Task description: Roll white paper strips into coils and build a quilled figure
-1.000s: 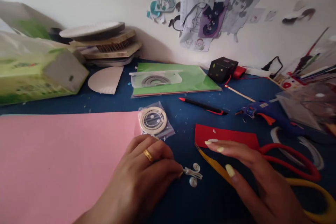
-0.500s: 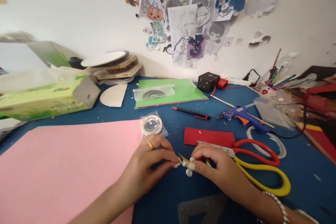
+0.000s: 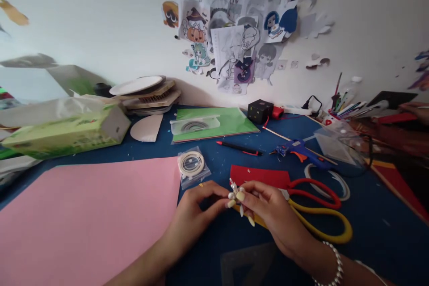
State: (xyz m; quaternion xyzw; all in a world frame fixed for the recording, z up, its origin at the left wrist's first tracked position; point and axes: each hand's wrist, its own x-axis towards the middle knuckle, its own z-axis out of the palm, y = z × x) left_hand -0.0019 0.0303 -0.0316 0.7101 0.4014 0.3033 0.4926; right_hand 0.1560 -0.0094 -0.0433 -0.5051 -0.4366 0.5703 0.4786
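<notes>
The white coiled ornament was between the two hands, pinched by thumb and fingers of the right hand. The left hand's thumb and fingertips were drawn together at its near side; I could not tell whether they gripped it too. Too hard a squeeze might have flattened its coils, and opposing pulls could have parted its joints. The yellow tool, partly hidden beneath the right fingers, might have snagged it.

Counted: one ornament, showing two coils; one yellow tool; one pair of scissors beside the right hand; one red paper strip just beyond that hand, one glue gun farther out; one bagged roll beyond the left hand.
</notes>
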